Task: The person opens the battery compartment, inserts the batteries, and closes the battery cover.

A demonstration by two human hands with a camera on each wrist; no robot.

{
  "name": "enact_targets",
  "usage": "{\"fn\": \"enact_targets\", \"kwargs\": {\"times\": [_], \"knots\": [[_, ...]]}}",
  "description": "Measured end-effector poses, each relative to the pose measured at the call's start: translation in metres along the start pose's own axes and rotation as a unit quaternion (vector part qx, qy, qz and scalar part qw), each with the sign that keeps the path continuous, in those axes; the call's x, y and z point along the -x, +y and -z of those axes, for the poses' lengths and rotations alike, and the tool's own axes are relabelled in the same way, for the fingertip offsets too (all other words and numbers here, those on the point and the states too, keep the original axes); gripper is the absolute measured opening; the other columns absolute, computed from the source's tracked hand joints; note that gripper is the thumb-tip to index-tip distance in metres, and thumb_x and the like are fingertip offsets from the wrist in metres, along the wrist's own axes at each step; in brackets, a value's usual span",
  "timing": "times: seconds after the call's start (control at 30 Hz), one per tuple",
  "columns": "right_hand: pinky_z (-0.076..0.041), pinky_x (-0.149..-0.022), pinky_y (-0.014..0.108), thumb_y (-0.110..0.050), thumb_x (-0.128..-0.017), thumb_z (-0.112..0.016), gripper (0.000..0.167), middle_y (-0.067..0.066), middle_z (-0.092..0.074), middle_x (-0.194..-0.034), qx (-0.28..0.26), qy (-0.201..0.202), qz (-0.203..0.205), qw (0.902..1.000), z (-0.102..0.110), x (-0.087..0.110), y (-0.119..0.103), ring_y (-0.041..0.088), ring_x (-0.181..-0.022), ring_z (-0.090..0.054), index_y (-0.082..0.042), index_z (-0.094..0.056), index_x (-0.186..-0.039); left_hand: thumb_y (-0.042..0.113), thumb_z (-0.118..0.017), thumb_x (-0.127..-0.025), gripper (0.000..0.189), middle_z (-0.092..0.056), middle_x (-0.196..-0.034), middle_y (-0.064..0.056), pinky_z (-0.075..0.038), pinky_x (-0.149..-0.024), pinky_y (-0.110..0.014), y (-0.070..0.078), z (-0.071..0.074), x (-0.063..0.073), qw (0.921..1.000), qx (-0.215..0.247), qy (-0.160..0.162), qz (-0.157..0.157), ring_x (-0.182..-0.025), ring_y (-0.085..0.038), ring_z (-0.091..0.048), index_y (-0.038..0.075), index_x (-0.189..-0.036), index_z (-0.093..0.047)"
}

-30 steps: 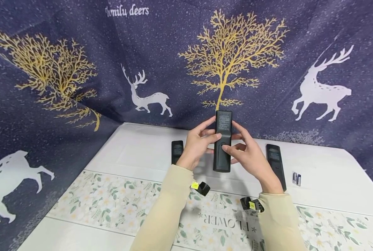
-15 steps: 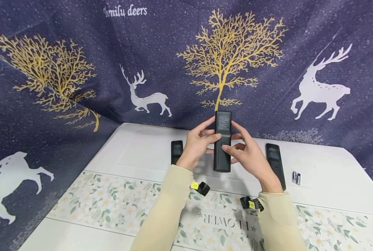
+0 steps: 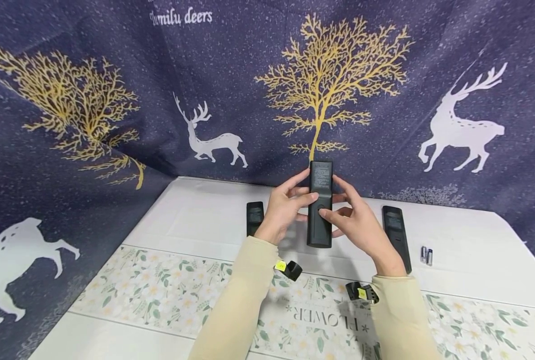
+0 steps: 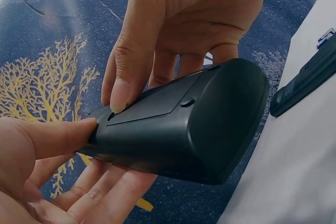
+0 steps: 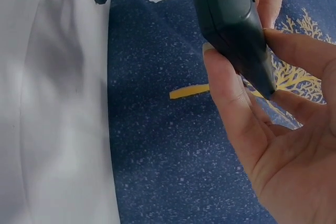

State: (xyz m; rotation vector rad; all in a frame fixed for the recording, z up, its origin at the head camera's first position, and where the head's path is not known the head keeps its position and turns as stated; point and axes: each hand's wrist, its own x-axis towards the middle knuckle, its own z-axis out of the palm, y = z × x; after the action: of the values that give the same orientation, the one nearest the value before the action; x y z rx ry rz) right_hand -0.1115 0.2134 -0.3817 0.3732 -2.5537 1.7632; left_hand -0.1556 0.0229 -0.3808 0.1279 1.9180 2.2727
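Both hands hold up a black remote control (image 3: 320,225), its back with printed label and battery cover turned toward the head camera. My left hand (image 3: 286,205) grips its left edge, thumb across the back and fingers behind. From the other side my right hand (image 3: 357,222) grips it, with the thumb tip pressed at the notch on top of the battery cover. In the left wrist view the cover (image 4: 152,103) sits flush in the remote, and the right thumb (image 4: 122,90) lies at its notch. The right wrist view shows the remote's end (image 5: 231,19) between fingers.
A second black remote (image 3: 254,217) lies on the white table (image 3: 195,210) behind the left hand. Another black remote (image 3: 396,235) lies beyond the right wrist, with two small batteries (image 3: 426,255) beside it. A dark deer-print cloth (image 3: 267,100) hangs behind the table.
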Motion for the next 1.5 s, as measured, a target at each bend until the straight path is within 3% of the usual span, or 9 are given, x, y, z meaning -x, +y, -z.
{"fn": "enact_targets", "kwargs": {"times": [0.7,1.03,1.5], "knots": [[-0.065,-0.069,0.051,-0.011,-0.104,-0.072,0.092,0.033,-0.050,-0.137,0.028,-0.026,-0.058,0.9976,-0.004,-0.006,0.011,0.035,-0.096,-0.067,-0.013,-0.011,-0.173,0.009,-0.080,-0.097,0.059,-0.072,-0.120,-0.006,-0.065,-0.070,-0.042,-0.027,0.003,-0.012,0.9992,-0.019,-0.005,0.034,-0.100,-0.024,-0.074,0.036,-0.147,-0.066],[-0.065,-0.069,0.045,-0.011,-0.104,-0.070,0.091,0.033,-0.048,-0.138,0.001,-0.039,-0.096,0.9947,-0.009,-0.010,0.027,0.035,-0.099,-0.067,-0.011,-0.010,-0.172,0.009,-0.080,-0.097,0.061,-0.074,-0.119,-0.003,-0.065,-0.069,-0.040,-0.043,0.006,-0.017,0.9978,-0.032,-0.011,0.057,-0.098,-0.022,-0.073,0.033,-0.151,-0.063],[-0.065,-0.069,0.049,-0.011,-0.104,-0.071,0.090,0.033,-0.051,-0.134,-0.005,-0.059,-0.146,0.9876,-0.015,-0.010,0.041,0.031,-0.092,-0.073,-0.009,-0.011,-0.172,0.004,-0.077,-0.097,0.061,-0.073,-0.120,-0.010,-0.065,-0.068,-0.042,-0.061,0.008,-0.021,0.9957,-0.049,-0.019,0.076,-0.102,-0.034,-0.076,0.023,-0.153,-0.061]]}}
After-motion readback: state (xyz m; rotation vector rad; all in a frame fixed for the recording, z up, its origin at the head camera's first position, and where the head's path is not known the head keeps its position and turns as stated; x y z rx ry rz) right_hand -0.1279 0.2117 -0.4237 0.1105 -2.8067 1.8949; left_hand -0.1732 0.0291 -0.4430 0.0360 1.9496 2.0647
